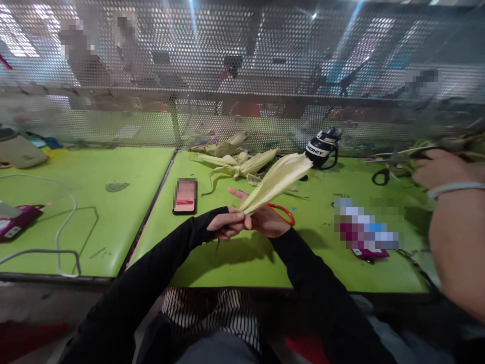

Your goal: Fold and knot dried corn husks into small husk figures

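Observation:
A pale, dried corn husk (pixel 278 179) rises from between my hands, its narrow end low and its broad end tilted up to the right. My left hand (pixel 229 223) pinches the narrow end. Close against it, my right hand (pixel 267 221) has its thumb by the husk's base and one finger stretched to the left. A red loop handle (pixel 284 212), which looks like that of scissors, sticks out from the right hand; their blades are mostly hidden. Just behind lie more husks (pixel 242 164) in a loose heap on the green table (pixel 227 265).
A phone (pixel 185 197) lies left of the husks, and a black bottle (pixel 322 147) stands behind. At right, a co-worker's hand (pixel 439 169) is near black-handled scissors (pixel 381 177). A purple-edged item (pixel 373 253) lies nearby. Perforated metal (pixel 242 116) borders the back; a cable (pixel 58 227) crosses the left table.

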Tool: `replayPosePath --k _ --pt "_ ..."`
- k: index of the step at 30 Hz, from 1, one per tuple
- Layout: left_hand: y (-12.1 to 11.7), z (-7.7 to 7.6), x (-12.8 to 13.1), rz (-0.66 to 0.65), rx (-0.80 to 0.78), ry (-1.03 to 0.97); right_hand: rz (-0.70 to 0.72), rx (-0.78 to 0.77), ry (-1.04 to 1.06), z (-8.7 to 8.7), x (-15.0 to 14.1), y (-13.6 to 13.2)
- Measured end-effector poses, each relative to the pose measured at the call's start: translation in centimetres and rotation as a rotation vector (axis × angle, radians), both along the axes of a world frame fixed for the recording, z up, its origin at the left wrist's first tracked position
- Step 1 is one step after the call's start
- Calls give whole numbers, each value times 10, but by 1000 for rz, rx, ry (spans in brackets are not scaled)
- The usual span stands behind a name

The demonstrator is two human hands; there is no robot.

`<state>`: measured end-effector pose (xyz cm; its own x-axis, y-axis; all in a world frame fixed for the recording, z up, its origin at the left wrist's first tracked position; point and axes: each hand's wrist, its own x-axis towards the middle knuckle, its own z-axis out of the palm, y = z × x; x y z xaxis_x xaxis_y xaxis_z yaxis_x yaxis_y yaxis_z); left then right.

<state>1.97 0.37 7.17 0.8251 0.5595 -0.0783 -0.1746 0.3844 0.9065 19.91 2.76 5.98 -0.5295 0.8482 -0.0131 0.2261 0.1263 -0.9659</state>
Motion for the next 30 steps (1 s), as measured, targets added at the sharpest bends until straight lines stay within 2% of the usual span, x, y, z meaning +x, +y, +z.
replayPosePath --k 4,8,12,16,18,20,22,25,27,30 --pt "2 -2 -7 -22 -51 36 55 -58 17 1 -2 0" --pt "11 -4 -9 169 -97 33 -22 -38 38 -3 5 -6" --pt "15 -2 -8 374 -133 74 -137 134 -109 -1 14 -15" --pt "14 3 -8 413 -169 66 -243 390 -241 1 22 -16" --pt "14 3 -9 427 -149 63 -269 440 -275 1 25 -17" --pt "16 1 -8 476 -114 100 -263 409 -309 0 28 -19" --pt "19 -3 -7 578 -71 164 -253 372 -347 -2 28 -25" --pt "21 -7 -3 737 15 215 -200 422 -428 -4 20 -40" --pt "21 -9 1 760 82 229 -111 489 -458 -2 11 -52" --pt "21 -12 6 703 207 322 15 564 -420 12 1 -68"
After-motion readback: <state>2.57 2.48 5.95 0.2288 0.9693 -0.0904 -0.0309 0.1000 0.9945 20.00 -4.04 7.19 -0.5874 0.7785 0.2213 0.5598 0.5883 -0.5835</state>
